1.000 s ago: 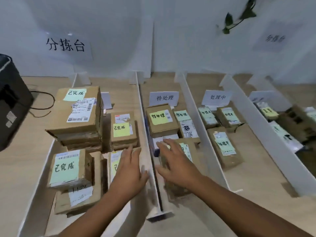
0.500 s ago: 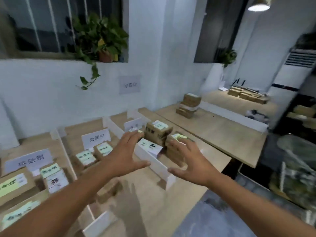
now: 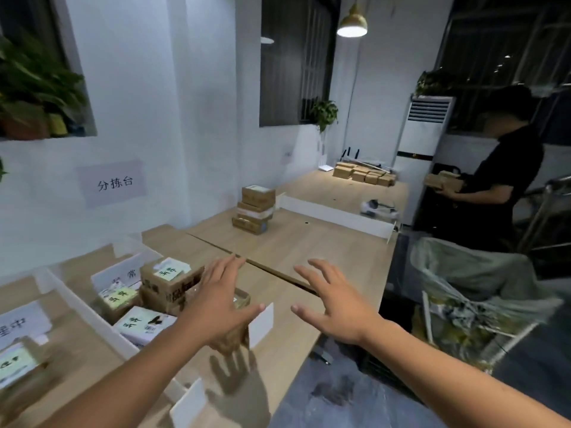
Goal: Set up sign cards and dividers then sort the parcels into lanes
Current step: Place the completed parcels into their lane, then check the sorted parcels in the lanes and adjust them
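We see white walls point(image 3: 185, 118), a dark barred window point(image 3: 293, 57) and a lit lamp point(image 3: 352, 24) hanging above. Pale wooden tables point(image 3: 324, 242) run along the walls over a grey floor point(image 3: 324, 393). A white air conditioner point(image 3: 423, 134) stands at the far end, and a plant point(image 3: 323, 112) sits by the window.

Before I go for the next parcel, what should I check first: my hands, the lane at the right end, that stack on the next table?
1. Left hand free: ok, open, holding nothing.
2. Right hand free: ok, open.
3. White sign card upright in the end lane: ok.
4. White board divider beside that lane in place: ok.
5. Stack of brown cardboard parcels on the neighbouring wooden table, status notes on them: cannot tell.
6. Person in black clear of that stack: ok, stands apart.
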Motion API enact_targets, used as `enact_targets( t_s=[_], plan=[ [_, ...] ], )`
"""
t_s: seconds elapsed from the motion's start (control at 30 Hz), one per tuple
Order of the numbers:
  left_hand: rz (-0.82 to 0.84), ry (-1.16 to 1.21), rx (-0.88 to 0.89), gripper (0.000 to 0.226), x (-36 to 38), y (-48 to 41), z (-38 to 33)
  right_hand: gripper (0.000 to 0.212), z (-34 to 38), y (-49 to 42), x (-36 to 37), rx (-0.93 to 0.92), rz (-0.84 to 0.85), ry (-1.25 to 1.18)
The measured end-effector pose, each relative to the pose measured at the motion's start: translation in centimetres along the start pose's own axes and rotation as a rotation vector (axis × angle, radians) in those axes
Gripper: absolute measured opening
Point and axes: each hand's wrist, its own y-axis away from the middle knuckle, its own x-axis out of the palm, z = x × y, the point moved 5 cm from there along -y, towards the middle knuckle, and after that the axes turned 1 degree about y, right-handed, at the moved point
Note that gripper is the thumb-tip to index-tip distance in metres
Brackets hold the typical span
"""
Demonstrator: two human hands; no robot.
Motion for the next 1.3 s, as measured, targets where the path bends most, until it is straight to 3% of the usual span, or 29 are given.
enact_targets(
  t_s=[0.37,0.63,0.9,1.1,1.3],
  plan=[
    [-0.102,0.048,-0.040,0.099,8.1,-24.1,2.2,0.072,-17.3,-17.4,2.0,0.026,0.043,0.079],
    [-0.123,0.051,-0.085,0.096,13.2,-37.0,2.3,0.072,-30.1,-27.8,2.2,0.001,0.032,0.006],
    [-0.100,0.007,-0.306,0.093,22.5,-48.9,4.4,0.072,-43.7,-38.8,8.9,-0.047,0.110,-0.136],
    [-0.196,-0.011,-0.419,0.090,27.4,-57.9,5.2,0.072,-53.4,-47.4,11.6,-0.130,0.168,-0.241],
    [-0.166,-0.032,-0.543,0.093,30.1,-63.7,9.9,0.076,-57.6,-57.3,15.7,-0.181,0.262,-0.283]
  ],
)
